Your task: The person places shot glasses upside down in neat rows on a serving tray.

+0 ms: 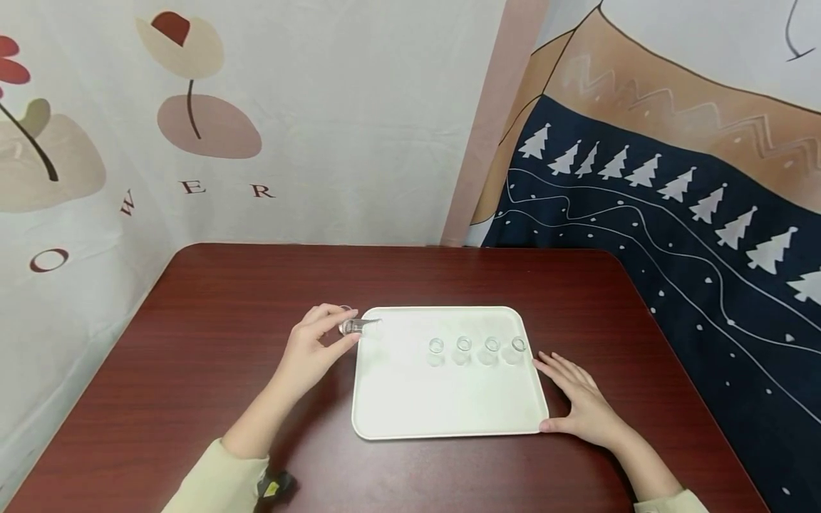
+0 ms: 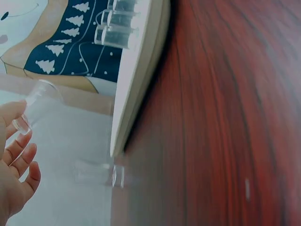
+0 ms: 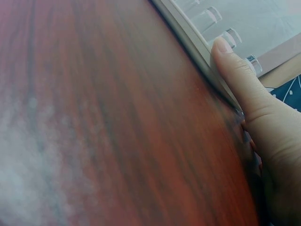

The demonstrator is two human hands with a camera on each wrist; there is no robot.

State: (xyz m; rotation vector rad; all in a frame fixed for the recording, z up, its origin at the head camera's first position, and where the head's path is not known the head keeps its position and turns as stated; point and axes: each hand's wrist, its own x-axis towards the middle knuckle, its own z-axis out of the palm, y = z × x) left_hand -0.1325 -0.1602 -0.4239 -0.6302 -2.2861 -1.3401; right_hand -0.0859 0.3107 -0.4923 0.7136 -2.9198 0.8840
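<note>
My left hand (image 1: 312, 347) pinches a small clear glass (image 1: 355, 326) between thumb and fingers, tilted nearly onto its side, at the far left corner of the white tray (image 1: 410, 413). The left wrist view also shows this held glass (image 2: 43, 101). Just behind the left fingers stands another clear glass (image 2: 117, 176) on the table, mostly hidden in the head view. Several similar glasses (image 1: 464, 353) stand upright in a row on the tray's right half. My right hand (image 1: 586, 402) touches the tray's right edge, fingers extended and thumb (image 3: 233, 70) at the near corner.
The tray lies on a dark red-brown wooden table (image 1: 212, 313). Behind the table hang a pale printed curtain (image 1: 359, 142) and a dark blue cloth with white trees (image 1: 641, 214). A small dark object (image 1: 279, 484) shows beneath the left sleeve.
</note>
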